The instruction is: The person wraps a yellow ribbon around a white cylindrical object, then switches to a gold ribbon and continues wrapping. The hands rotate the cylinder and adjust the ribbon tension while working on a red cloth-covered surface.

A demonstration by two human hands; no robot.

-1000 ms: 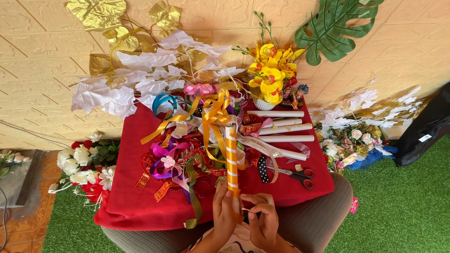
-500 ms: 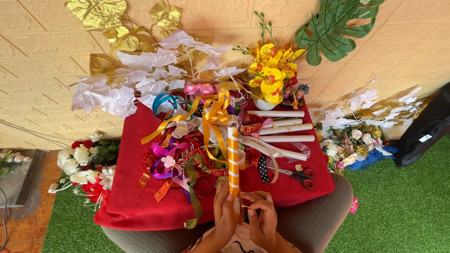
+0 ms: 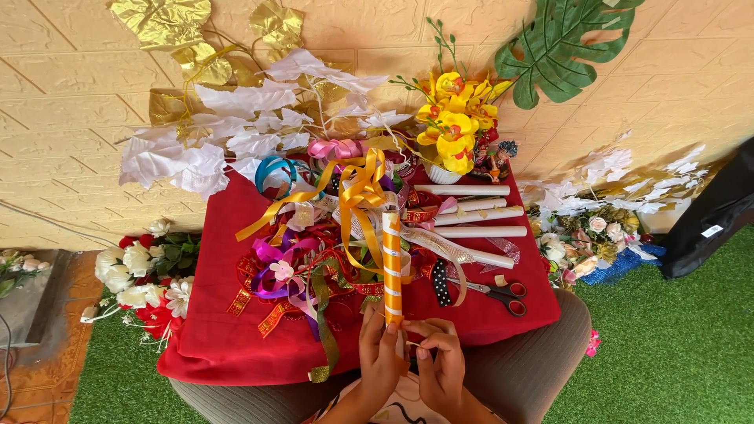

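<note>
Scissors (image 3: 503, 293) right of ribbons (image 3: 314, 267) — on cloth (image 3: 220, 330)

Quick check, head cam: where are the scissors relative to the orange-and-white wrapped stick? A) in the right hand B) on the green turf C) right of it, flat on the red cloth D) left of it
C: the scissors lie flat on the red cloth, right of the wrapped stick that both hands hold at its lower end.

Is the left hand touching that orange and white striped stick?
Touching. The head view shows the left hand wrapped around the bottom end of the striped stick, holding it upright.

black bag (image 3: 711, 216) | right edge, on green turf | small white rectangular label (image 3: 711, 231)
</note>
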